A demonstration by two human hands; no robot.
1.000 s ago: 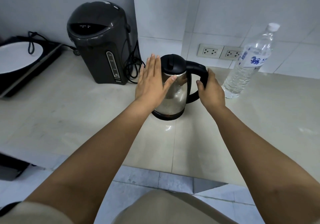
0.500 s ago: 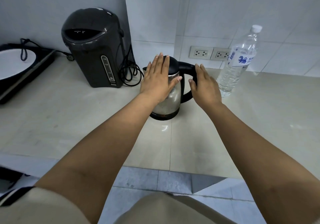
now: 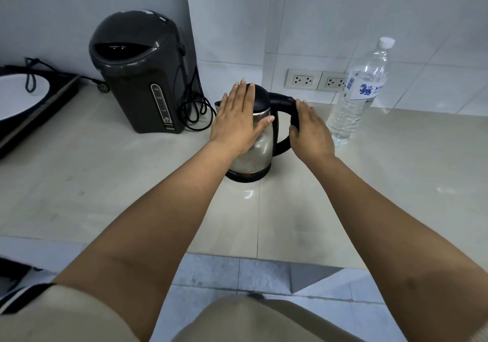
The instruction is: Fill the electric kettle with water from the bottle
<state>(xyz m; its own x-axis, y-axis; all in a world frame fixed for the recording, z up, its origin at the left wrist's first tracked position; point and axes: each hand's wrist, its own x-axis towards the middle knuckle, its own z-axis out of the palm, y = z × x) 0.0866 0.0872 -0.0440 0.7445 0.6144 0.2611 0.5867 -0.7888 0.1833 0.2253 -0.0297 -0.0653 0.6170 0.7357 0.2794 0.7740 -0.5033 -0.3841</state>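
Standing upright, the steel kettle (image 3: 260, 154) has its lid (image 3: 261, 98) closed.

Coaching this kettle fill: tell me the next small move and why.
Probably open the lid: it sits shut on the kettle, so no water can go in. The left hand lies flat against the kettle's side, the right hand holds the handle, and the bottle stands capped beside them.

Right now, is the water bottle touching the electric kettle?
Apart. The head view shows bare counter between the water bottle and the handle of the electric kettle, with the right hand between them.
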